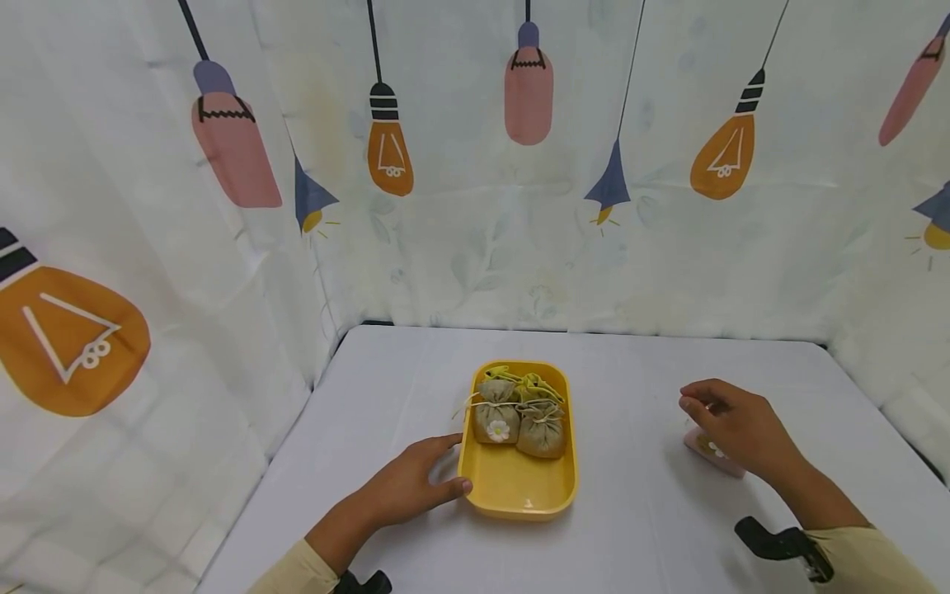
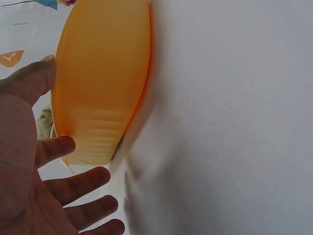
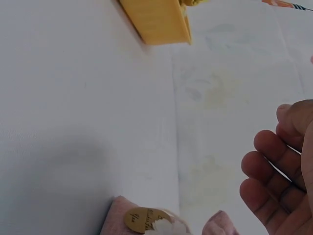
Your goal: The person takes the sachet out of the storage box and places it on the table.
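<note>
A yellow tray (image 1: 519, 493) sits mid-table with small drawstring pouches in its far half. One beige pouch (image 1: 491, 412) bears a white flower, another beige pouch (image 1: 542, 437) sits beside it, and yellow-green fabric (image 1: 533, 384) shows behind them. My left hand (image 1: 406, 485) touches the tray's left side, thumb and index finger at the rim; its other fingers spread loosely in the left wrist view. Over a pink pouch (image 1: 727, 464) on the right, my right hand (image 1: 750, 425) hovers with loosely bent fingers and nothing visible in them. A round tan label (image 3: 139, 219) shows on that pouch.
A white cloth covers the table (image 1: 623, 528). Behind it and at both sides hang pale curtains (image 1: 460, 247) printed with lamps and bulbs. Black wrist mounts (image 1: 779, 544) sit at the sleeves.
</note>
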The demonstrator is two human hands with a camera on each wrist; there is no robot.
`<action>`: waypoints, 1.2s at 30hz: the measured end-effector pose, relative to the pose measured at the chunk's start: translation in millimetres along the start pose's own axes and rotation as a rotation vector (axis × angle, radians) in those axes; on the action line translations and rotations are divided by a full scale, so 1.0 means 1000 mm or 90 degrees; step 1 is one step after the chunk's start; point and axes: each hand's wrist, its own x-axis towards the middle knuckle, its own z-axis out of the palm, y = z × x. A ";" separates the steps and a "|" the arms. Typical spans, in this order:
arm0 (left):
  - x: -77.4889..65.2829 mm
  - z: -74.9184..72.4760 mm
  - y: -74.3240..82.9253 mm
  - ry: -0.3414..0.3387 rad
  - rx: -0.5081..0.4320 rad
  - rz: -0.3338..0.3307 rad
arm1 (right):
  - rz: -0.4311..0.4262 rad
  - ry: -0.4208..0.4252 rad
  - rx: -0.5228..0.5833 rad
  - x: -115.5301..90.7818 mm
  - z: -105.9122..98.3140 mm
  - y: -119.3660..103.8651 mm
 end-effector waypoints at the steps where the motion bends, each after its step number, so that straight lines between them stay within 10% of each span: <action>1: 0.000 0.000 0.000 0.000 0.001 -0.003 | -0.008 0.003 -0.003 0.001 0.001 -0.001; 36: -0.001 0.002 -0.002 0.001 -0.004 -0.010 | -0.103 -0.021 0.023 0.017 0.048 -0.041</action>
